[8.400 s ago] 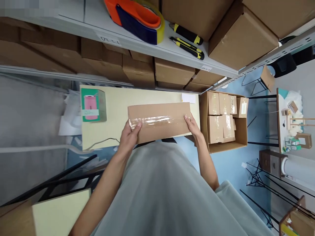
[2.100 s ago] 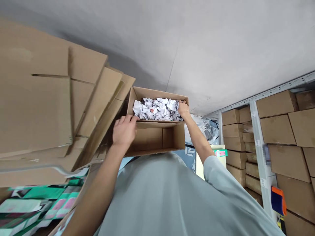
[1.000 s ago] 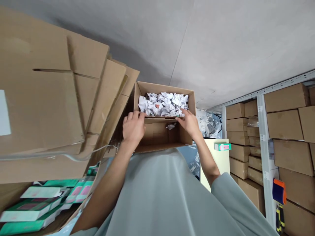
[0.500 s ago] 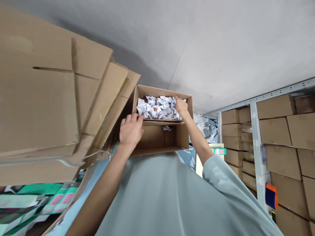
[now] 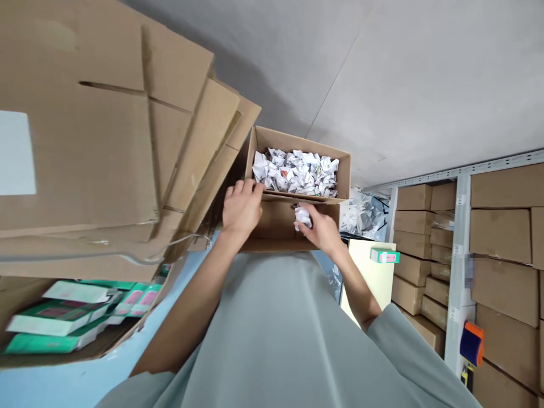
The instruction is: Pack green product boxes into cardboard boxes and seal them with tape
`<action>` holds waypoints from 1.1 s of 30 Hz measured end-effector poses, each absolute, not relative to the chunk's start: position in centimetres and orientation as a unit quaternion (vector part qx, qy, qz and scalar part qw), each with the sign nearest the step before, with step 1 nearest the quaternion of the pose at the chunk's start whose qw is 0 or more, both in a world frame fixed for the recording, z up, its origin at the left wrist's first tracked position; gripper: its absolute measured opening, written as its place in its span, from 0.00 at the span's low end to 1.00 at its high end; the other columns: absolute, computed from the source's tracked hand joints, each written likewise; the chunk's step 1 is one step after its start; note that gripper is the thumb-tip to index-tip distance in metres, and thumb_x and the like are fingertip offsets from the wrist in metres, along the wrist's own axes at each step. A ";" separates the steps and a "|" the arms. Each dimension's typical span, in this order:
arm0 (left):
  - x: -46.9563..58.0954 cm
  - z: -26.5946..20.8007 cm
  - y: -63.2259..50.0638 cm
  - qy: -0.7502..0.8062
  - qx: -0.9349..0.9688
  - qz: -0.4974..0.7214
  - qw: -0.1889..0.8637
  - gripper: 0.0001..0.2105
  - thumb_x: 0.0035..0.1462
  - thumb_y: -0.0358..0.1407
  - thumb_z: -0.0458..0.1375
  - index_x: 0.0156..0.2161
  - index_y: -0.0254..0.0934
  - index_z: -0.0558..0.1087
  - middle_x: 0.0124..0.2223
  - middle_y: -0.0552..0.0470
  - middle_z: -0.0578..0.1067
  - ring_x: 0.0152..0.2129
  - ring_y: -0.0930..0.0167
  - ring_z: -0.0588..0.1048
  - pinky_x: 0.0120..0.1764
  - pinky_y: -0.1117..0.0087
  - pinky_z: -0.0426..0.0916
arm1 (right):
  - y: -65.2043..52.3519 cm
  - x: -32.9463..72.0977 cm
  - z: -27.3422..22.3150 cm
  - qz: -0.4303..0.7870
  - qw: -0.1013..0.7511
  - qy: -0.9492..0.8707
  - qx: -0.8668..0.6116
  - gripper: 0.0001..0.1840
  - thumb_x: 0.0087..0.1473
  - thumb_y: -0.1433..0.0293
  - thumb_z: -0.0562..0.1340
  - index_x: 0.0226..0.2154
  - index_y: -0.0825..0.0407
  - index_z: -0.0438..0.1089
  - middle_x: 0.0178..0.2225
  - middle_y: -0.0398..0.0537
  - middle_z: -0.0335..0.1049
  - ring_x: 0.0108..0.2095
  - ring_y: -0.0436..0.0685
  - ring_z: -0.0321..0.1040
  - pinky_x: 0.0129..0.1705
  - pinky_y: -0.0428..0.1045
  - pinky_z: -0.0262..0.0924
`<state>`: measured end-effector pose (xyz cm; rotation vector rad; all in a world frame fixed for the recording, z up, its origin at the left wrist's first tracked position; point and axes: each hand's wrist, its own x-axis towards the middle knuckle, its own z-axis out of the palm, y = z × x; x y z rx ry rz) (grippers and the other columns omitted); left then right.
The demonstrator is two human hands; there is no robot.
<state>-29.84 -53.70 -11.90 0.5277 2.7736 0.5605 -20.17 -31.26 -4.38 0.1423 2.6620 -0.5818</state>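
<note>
A cardboard box [image 5: 306,136] filled with crumpled white paper [image 5: 293,173] stands against the wall. Nearer to my body is a second open cardboard box [image 5: 272,245], whose inside is partly covered by my right hand. My left hand [image 5: 243,208] is closed over the near left rim of the paper-filled box, its fingertips partly hidden. Above the nearer box, my right hand [image 5: 321,226] grips a wad of crumpled paper [image 5: 303,216] between thumb and fingers.
Flattened cardboard sheets [image 5: 114,147] lean at the left, above an open carton of green-and-white packets [image 5: 59,317]. At right, a metal rack [image 5: 458,226] holds stacked boxes. A green packet [image 5: 385,255] lies on a pale yellow surface [image 5: 372,283], near a heap of scrap paper [image 5: 361,212].
My right hand has come out of the paper-filled box and down to the nearer box, now with crumpled paper in it. My left hand stays at the rim. The view has shifted.
</note>
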 end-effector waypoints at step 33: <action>-30.0 -11.7 -53.6 0.962 0.203 0.155 0.099 0.28 0.58 0.26 0.57 0.63 0.35 0.77 0.60 0.32 0.77 0.59 0.46 0.72 0.58 0.48 0.68 | -29.0 -39.5 -11.1 0.005 0.267 0.964 -0.015 0.41 0.66 0.81 0.61 0.77 0.51 0.58 0.74 0.68 0.57 0.62 0.69 0.78 0.66 0.60 0.71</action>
